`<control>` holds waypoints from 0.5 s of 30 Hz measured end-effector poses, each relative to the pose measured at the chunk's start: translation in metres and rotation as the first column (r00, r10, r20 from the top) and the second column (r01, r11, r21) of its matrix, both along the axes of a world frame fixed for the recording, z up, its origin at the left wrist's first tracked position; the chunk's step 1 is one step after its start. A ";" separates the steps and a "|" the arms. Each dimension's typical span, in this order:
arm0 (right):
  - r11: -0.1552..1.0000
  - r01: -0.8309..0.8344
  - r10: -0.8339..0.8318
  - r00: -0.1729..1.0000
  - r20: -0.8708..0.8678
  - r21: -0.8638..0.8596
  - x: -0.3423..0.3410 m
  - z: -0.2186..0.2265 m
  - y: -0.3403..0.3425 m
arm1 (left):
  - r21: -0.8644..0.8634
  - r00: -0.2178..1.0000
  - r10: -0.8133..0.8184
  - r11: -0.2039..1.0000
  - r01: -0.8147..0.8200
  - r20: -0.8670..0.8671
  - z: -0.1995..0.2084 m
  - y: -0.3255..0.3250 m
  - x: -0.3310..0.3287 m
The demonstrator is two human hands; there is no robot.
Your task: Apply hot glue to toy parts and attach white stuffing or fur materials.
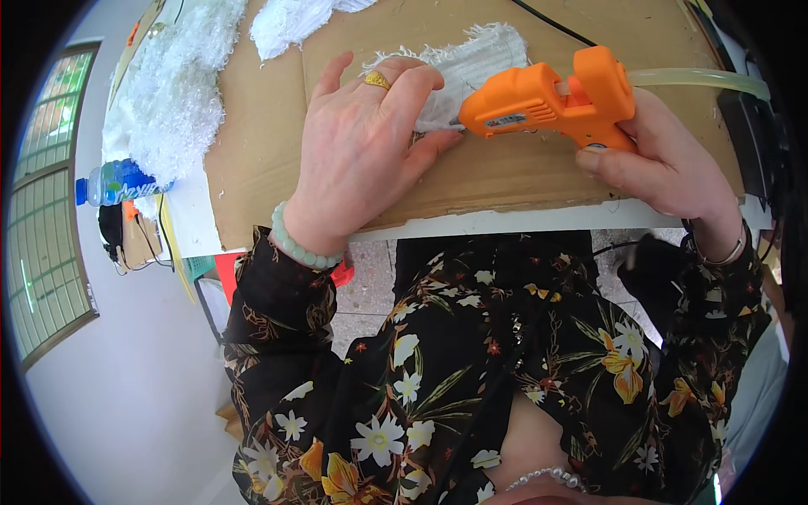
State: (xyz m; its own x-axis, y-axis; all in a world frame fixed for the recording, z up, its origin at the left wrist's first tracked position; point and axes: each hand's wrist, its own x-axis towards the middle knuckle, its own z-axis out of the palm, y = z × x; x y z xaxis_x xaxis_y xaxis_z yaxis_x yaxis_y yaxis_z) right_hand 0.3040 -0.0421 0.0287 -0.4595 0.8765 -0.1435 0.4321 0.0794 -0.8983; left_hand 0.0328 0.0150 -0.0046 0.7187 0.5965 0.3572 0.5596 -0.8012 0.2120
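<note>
An orange glue gun (530, 101) is gripped by its handle in my right hand (665, 164), its nozzle pointing left. A long translucent glue stick (699, 79) sticks out from the gun's rear, toward the right. Beneath the nozzle lies a white fabric piece (492, 63) with frayed edges, on brown cardboard. My left hand (358, 143) rests over the fabric's left part with bent fingers and holds it down. The left thumb reaches close to the nozzle tip, while the little finger stands away from the others. The left fingertips are partly hidden.
White fluffy trim (181, 84) is heaped at the left of the cardboard (261, 143). More white fabric (295, 21) lies at the far edge. A blue-labelled bottle (122, 183) lies at the left. A black cable (551, 21) runs behind the gun, and a black box (745, 139) stands right.
</note>
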 end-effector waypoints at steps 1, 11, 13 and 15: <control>1.000 -0.013 0.013 1.000 0.021 0.019 0.000 -0.001 0.001 | 0.008 1.000 0.000 1.000 0.000 0.003 0.000 0.000 0.000; 0.995 -0.059 0.057 0.998 0.022 0.086 -0.001 -0.002 0.004 | 0.045 1.000 0.002 0.999 -0.002 -0.012 -0.001 -0.001 -0.001; 0.996 -0.048 0.047 0.999 0.019 0.069 0.000 0.000 0.003 | 0.029 1.000 0.001 1.000 0.000 -0.022 0.001 -0.001 0.000; 0.998 -0.040 0.040 0.999 0.013 0.054 0.002 0.002 0.003 | 0.014 0.999 0.001 1.000 -0.001 -0.035 0.001 -0.002 0.000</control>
State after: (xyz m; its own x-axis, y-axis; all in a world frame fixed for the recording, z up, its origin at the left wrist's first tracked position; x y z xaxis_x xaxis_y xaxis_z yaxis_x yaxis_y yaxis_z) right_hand 0.3058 -0.0390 0.0310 -0.4931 0.8640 -0.1020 0.4381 0.1453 -0.8871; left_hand 0.0330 0.0135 -0.0039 0.7304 0.5924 0.3399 0.5675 -0.8033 0.1807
